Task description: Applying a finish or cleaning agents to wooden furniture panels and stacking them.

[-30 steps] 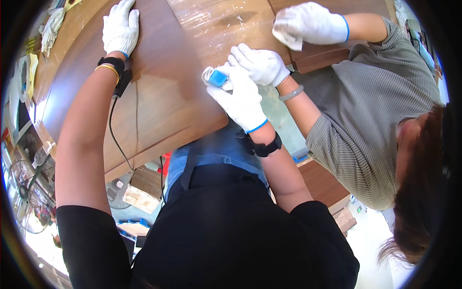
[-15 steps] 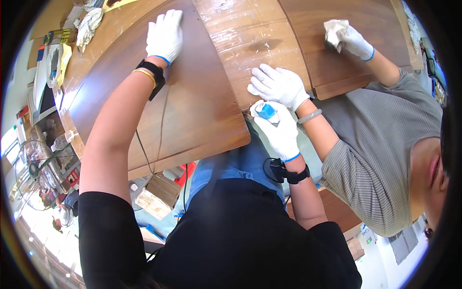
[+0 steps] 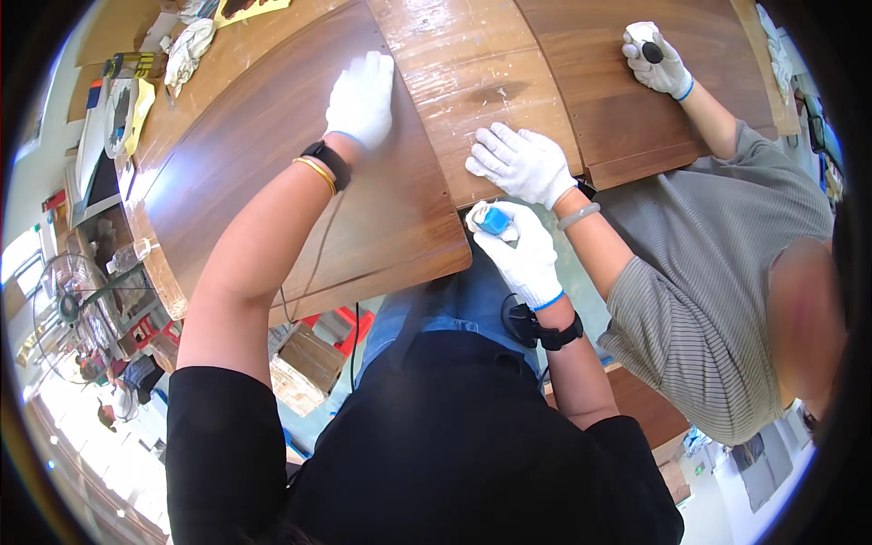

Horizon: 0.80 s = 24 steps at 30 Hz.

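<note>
My left hand, in a white knit glove, lies on a curved brown wooden panel near its right edge, fingers stretched out. My right hand, also gloved, is closed around a small blue block-like piece with whitish material at its end, perhaps cloth; its exact kind I cannot tell. That hand is just off the panel's near right corner. Beside it rests a co-worker's gloved hand, spread near the table's edge. The co-worker's other gloved hand holds a dark round object above a second brown panel.
A scuffed wooden table carries both panels. Crumpled white cloth lies at the far left. A fan stands left; a cardboard box is below the table. A thin cable hangs by my legs.
My left hand has slid rightward and nearer across the panel. My right hand has shifted slightly, still around the blue piece. The co-worker's far hand has turned, showing the dark round object.
</note>
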{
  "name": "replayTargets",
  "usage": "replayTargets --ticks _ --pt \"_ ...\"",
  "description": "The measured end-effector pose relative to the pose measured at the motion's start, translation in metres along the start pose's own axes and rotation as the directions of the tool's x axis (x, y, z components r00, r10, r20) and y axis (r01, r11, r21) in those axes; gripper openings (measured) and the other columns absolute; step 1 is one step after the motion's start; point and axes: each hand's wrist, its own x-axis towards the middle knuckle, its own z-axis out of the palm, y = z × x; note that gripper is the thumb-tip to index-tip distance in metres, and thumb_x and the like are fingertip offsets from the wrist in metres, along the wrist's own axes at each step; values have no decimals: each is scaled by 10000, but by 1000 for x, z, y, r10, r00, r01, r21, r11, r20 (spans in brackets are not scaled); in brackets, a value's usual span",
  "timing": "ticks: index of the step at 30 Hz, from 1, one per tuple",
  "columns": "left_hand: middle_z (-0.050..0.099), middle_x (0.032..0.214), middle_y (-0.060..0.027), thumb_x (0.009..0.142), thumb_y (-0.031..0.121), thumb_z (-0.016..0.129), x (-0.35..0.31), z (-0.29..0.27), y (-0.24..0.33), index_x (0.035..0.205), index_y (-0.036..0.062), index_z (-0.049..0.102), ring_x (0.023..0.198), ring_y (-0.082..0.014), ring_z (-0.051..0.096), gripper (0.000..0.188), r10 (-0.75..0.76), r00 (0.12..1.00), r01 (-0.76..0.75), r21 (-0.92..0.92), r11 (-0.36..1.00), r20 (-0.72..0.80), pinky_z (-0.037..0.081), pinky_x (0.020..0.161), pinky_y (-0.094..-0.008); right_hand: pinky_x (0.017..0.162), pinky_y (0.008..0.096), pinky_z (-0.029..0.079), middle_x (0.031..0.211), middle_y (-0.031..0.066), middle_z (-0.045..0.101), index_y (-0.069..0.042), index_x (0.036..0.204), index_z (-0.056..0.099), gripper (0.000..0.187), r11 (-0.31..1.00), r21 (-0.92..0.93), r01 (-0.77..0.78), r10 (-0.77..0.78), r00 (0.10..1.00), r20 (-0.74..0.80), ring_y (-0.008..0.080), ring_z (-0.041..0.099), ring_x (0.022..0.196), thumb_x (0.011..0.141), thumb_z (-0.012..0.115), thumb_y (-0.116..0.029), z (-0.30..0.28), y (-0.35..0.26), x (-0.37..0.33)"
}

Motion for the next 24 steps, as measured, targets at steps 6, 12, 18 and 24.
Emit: replayTargets --ticks 6,12,18,24 --pt "492 1341 -246 730 -51 535 -36 -22 35 1315 -12 495 1211 -412 498 587 56 993 -47 -93 995 99 427 1035 -484 833 319 536 1047 98 681 -53 1133 652 356 1000 1 -31 31 999 15 193 672 923 826 784 -177 -8 3 1" --pt "501 1316 -227 736 -17 560 -43 -18 41 1288 -7 511 1204 -398 503 554 51 993 -48 -36 998 109 433 1023 -482 833 309 536 1042 93 678 -49 1138 646 349 1000 16 3 -4 1000 13 178 669 930 831 779 -149 -16 -7 3" --pt "525 1270 -204 779 34 546 8 -13 24 1186 7 567 1153 -358 518 409 14 997 -14 4 1000 79 450 942 -464 836 308 533 1035 91 680 -42 1133 644 353 999 15 45 -45 999 -3 179 664 947 822 786 -132 -22 1 4" --pt "486 1350 -236 817 68 525 17 -4 27 1287 12 517 1201 -416 489 473 -113 988 118 -47 992 105 433 1004 -490 853 301 530 1047 85 689 -40 1136 646 365 998 -49 31 -34 998 -51 165 661 954 813 795 -119 -35 -17 -5"
